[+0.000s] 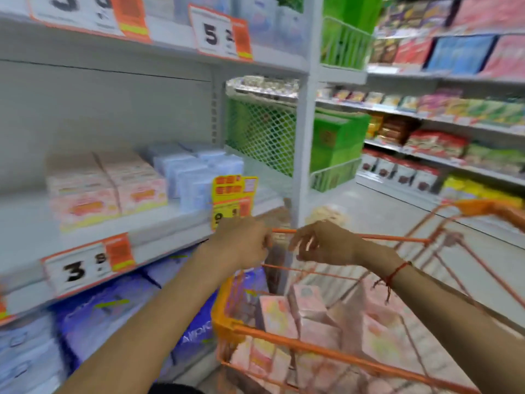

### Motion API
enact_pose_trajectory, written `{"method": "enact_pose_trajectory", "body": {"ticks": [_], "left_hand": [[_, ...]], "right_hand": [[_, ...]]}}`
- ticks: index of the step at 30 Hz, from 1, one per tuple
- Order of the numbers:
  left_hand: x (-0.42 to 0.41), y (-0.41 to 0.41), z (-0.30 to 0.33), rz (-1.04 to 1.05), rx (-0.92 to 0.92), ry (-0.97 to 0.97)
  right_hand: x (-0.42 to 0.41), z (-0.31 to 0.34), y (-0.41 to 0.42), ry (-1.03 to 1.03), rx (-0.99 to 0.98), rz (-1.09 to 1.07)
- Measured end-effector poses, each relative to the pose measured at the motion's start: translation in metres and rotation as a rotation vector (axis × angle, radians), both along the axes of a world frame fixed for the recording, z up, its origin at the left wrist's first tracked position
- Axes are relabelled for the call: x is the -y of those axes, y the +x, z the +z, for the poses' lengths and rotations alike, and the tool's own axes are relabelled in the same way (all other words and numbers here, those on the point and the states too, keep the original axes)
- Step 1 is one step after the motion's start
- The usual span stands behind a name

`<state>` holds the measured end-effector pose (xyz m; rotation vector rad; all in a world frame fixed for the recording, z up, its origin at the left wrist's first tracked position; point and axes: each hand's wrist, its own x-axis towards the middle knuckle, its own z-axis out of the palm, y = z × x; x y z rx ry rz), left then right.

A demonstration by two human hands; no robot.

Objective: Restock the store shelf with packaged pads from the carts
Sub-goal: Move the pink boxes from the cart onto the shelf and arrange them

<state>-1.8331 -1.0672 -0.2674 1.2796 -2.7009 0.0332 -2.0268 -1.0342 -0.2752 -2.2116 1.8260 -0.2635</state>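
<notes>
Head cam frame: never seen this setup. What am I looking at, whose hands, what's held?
There is no robot here. A person wears one wide-angle camera on the head, looking forward and down, so both forearms reach into the picture from below. The frame is blurred by motion.

The left hand and the right hand are both at the far top rail of an orange wire cart. The left hand's fingers seem curled at the rail; the right hand's fingers are loosely bent near it. The blur hides whether either really grips it. Neither holds a package.

The cart holds pink packs of pads. On the left is the white store shelf, with matching pink packs and pale blue packs on it, and bare space at the left end.
</notes>
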Motion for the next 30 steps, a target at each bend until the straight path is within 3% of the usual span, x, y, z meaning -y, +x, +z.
{"method": "enact_pose_trajectory", "body": {"ticks": [3,9,18,21,23,26,30], "left_hand": [[-0.004,-0.049,-0.02,-0.094,0.13,0.04],[-0.005,-0.117,-0.072,-0.127,0.474,0.274],[0.009,-0.125,-0.117,-0.183,0.628,0.185],[0.015,-0.122,-0.119,-0.145,0.569,0.237],[0.021,-0.117,-0.117,-0.11,0.459,0.329],[0.031,-0.106,-0.11,-0.057,0.259,0.443],[0.032,-0.091,-0.092,-0.073,0.166,0.345]], "right_hand": [[-0.026,-0.02,-0.039,0.112,-0.113,-0.146],[-0.036,-0.061,-0.065,0.522,-0.358,-0.371],[-0.032,-0.065,-0.084,0.454,-0.208,-0.617],[-0.03,-0.064,-0.091,0.418,-0.145,-0.699],[-0.029,-0.068,-0.097,0.505,-0.078,-0.701],[-0.032,-0.077,-0.102,0.578,-0.172,-0.674],[-0.033,-0.073,-0.107,0.478,-0.158,-0.718]]}}
